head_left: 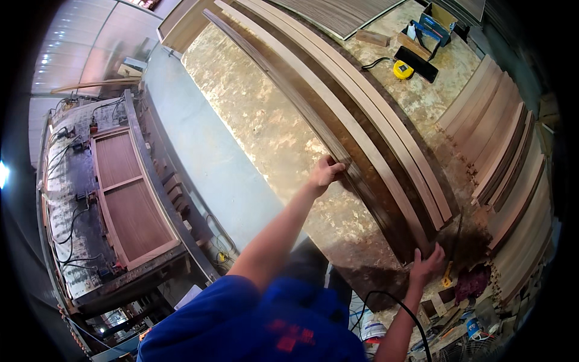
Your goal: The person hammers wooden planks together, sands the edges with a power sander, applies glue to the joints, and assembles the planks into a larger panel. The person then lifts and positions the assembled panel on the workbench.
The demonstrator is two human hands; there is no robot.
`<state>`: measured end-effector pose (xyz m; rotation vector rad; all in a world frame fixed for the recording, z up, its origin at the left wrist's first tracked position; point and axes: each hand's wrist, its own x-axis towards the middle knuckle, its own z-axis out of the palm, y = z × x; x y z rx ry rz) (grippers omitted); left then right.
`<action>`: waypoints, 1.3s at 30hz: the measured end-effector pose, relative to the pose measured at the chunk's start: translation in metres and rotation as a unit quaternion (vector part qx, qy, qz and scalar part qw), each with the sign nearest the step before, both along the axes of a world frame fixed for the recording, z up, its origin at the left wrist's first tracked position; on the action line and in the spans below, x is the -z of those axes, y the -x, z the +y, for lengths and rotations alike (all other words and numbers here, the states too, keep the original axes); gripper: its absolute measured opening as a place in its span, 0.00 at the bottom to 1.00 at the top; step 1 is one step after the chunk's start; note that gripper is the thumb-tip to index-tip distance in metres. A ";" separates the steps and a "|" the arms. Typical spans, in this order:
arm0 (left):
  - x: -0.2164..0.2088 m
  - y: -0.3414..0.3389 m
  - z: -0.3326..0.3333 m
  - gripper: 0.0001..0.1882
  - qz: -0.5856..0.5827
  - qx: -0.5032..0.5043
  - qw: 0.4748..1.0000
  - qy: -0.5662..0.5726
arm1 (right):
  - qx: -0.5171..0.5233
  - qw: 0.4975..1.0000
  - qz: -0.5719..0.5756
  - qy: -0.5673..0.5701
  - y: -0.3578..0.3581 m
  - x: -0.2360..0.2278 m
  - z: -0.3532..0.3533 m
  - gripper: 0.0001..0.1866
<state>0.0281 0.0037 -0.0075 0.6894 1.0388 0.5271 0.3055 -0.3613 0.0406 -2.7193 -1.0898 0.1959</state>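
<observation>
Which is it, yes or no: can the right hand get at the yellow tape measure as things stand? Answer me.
Probably not without leaning or stepping: the yellow tape measure lies far up the table, with the wooden strips between it and the right hand. Nothing covers it, though.

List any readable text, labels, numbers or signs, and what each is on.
None can be read reliably.
Blue shirt: red print, too distorted and blurred to read.
Yellow tape measure: any markings too small to read.
Blue-and-white container: any lettering too small to read.
Wooden strips: no lettering visible.
</observation>
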 end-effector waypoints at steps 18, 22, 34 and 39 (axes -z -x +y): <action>0.003 0.009 -0.003 0.18 0.243 0.046 0.964 -0.100 | -0.213 0.967 0.139 -0.020 -0.020 -0.019 0.042 0.23; -0.009 -0.004 -0.006 0.28 0.380 0.073 0.909 -0.157 | -0.246 0.953 0.175 -0.022 -0.026 -0.004 0.029 0.31; 0.026 -0.008 -0.001 0.35 0.294 0.077 0.942 -0.140 | -0.208 0.968 0.110 0.090 0.042 0.013 0.049 0.53; -0.008 -0.029 0.013 0.32 0.385 0.100 0.905 -0.154 | -0.139 0.956 0.256 -0.032 -0.003 0.044 0.017 0.38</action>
